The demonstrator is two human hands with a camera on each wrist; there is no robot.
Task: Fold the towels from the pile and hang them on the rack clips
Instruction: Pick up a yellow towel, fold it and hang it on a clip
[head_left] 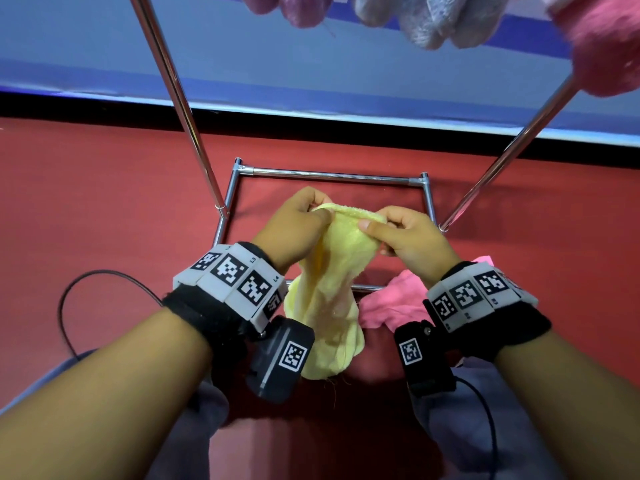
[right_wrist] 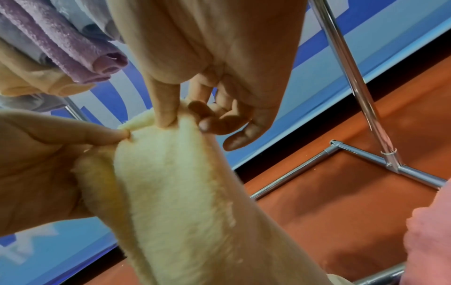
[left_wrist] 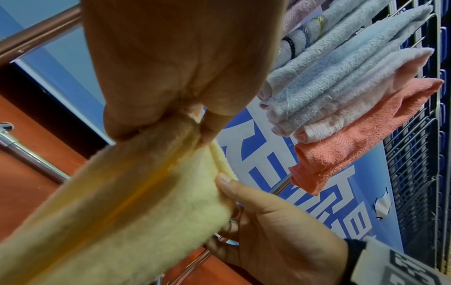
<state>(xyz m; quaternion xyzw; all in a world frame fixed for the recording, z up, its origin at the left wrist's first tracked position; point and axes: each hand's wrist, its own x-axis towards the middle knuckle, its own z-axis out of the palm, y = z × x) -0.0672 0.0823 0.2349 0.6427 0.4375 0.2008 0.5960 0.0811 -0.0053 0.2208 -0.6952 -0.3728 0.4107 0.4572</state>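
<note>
A pale yellow towel (head_left: 332, 296) hangs lengthwise between my hands, above the rack's base. My left hand (head_left: 304, 216) pinches the left end of its top edge and my right hand (head_left: 388, 230) pinches the right end, thumbs toward me. In the left wrist view the left fingers (left_wrist: 207, 123) clamp the bunched towel (left_wrist: 134, 202), with the right hand (left_wrist: 268, 221) below. In the right wrist view the right thumb and fingers (right_wrist: 165, 115) grip the towel (right_wrist: 175, 183). A pink towel (head_left: 391, 303) lies on the red floor under my right wrist.
The chrome rack base (head_left: 329, 176) frames the floor below my hands, and two slanted poles (head_left: 180, 98) rise on either side. Folded purple (head_left: 291, 8), grey (head_left: 426, 19) and pink (head_left: 606, 46) towels hang overhead. A black cable (head_left: 86, 275) loops at the left.
</note>
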